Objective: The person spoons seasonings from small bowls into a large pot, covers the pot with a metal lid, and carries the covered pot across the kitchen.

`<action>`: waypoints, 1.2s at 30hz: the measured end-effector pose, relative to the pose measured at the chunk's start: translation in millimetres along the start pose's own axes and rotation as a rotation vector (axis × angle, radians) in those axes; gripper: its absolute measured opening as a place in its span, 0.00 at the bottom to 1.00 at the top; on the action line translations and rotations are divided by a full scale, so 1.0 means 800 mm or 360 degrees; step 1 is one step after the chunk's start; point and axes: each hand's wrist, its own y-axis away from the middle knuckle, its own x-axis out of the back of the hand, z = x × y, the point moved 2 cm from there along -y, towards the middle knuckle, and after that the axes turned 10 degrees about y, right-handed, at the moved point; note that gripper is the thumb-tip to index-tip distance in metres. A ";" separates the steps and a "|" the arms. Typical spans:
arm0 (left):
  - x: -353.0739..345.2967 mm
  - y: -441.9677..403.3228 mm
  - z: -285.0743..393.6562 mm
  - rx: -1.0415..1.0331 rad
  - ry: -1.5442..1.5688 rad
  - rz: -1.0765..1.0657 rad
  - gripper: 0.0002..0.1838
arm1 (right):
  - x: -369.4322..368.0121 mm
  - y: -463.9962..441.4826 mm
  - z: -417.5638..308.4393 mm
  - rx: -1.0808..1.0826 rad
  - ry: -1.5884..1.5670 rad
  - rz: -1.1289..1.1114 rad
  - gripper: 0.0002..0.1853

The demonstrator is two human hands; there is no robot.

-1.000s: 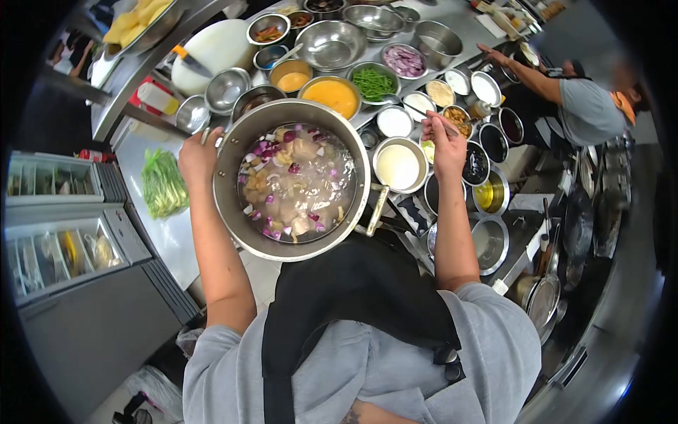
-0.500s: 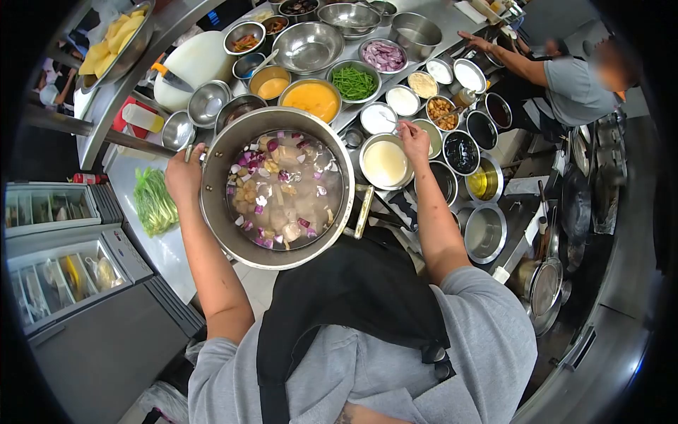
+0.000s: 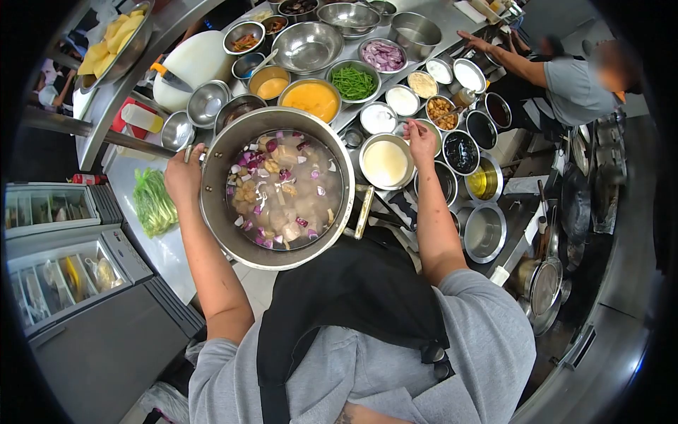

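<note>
A large metal pot [image 3: 212, 233] holds cloudy liquid with pale chunks and pieces of red onion [image 3: 272, 145]. Its left handle is gripped by my left hand [image 3: 185, 173], fingers closed round it. On the other side, my right hand [image 3: 422, 143] hovers over the edge of a bowl of cream-coloured liquid [image 3: 385, 161], beside a bowl of white powder [image 3: 378, 118]. The thumb and fingertips of that hand are pinched together; whatever lies between them is too small to make out. The pot's right handle [image 3: 364, 212] is untouched.
Bowls of orange sauce [image 3: 311, 100], chopped greens [image 3: 353, 83], sliced onion [image 3: 382, 55] and yellow oil [image 3: 484, 180] crowd the counter. Bagged green vegetables [image 3: 154, 201] lie left of the pot. A co-worker [image 3: 579, 85] stands at far right. A knife [image 3: 171, 76] rests on a white board.
My right hand has drawn slightly right, away from the white powder bowl. My left hand and the pot have stayed in place.
</note>
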 end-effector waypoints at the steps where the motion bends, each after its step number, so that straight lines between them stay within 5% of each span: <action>1: 0.001 0.001 0.000 -0.0006 0.0003 -0.0005 0.27 | 0.001 0.000 0.000 0.0010 0.0050 -0.0021 0.14; 9: 0.000 0.000 -0.001 -0.0018 -0.0030 0.0012 0.28 | -0.011 -0.012 0.022 0.0008 0.0157 0.0009 0.13; 17: 0.001 -0.001 0.000 0.0001 -0.0069 -0.0013 0.27 | -0.012 -0.010 0.014 -0.0353 -0.0295 0.0062 0.12; 26: 0.002 -0.002 -0.001 0.0063 -0.0101 -0.0006 0.28 | 0.010 0.000 -0.021 -0.0362 -0.0517 0.0041 0.11; 36: -0.002 -0.003 -0.008 0.0046 -0.0040 0.0030 0.28 | -0.028 0.087 -0.231 -0.0183 -0.0657 -0.0476 0.13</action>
